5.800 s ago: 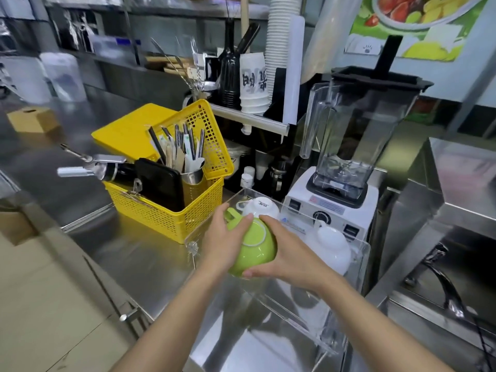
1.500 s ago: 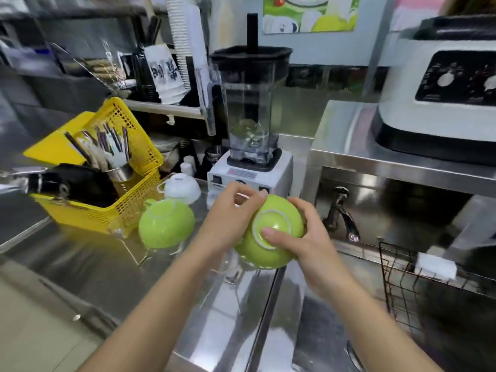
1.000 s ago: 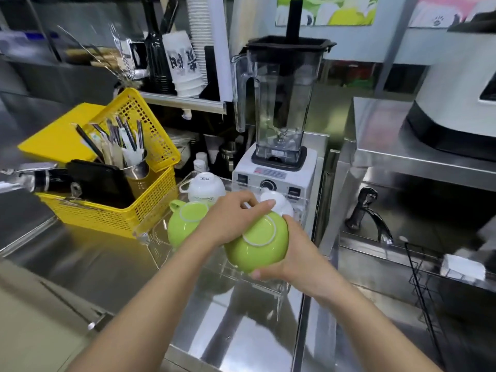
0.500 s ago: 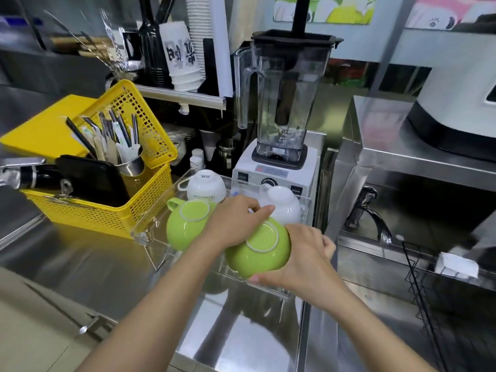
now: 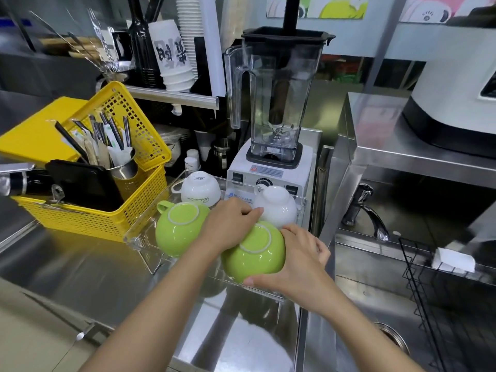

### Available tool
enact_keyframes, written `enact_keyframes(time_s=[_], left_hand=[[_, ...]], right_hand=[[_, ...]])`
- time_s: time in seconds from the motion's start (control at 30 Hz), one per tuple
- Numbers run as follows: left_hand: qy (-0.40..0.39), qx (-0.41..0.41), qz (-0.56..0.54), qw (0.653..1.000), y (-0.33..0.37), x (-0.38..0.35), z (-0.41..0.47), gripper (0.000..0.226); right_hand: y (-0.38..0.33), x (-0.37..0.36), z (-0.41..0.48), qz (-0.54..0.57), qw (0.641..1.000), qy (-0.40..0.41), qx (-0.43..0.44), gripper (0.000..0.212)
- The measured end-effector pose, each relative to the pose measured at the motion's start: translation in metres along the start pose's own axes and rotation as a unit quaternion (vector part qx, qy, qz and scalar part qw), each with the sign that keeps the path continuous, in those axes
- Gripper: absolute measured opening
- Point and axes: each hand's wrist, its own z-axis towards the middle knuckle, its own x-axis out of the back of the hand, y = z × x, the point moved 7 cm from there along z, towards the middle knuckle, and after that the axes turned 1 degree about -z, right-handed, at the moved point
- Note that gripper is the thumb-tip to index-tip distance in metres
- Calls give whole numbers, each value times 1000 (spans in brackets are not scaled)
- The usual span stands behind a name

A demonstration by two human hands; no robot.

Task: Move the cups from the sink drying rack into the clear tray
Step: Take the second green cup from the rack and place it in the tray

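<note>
Both the left hand [image 5: 228,226] and right hand [image 5: 300,259] clasp an upturned green cup [image 5: 253,252] in the clear tray [image 5: 139,234], crowded by another green cup [image 5: 178,229], two white cups [image 5: 200,187] and the blender [image 5: 273,108] behind.

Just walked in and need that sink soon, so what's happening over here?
A person is putting washed cups upside down into a clear tray on the steel counter. Both hands, left and right, grip a green cup at the tray's near right corner. Another green cup and two white cups already sit inverted there. The part of the wire rack in view holds no cups.
</note>
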Motion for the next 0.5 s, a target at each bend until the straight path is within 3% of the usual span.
enact_keyframes(time_s=[0.27, 0.4, 0.5], left_hand=[[26, 10, -21, 999, -3, 6, -5, 40], [72, 43, -59, 995, -6, 19, -13, 29], [88, 60, -72, 992, -8, 26, -18, 26]], right_hand=[[1, 5, -8, 13, 1000, 2, 18, 112], [3, 17, -4, 97, 994, 34, 23, 101], [8, 23, 0, 128, 990, 59, 18, 81]])
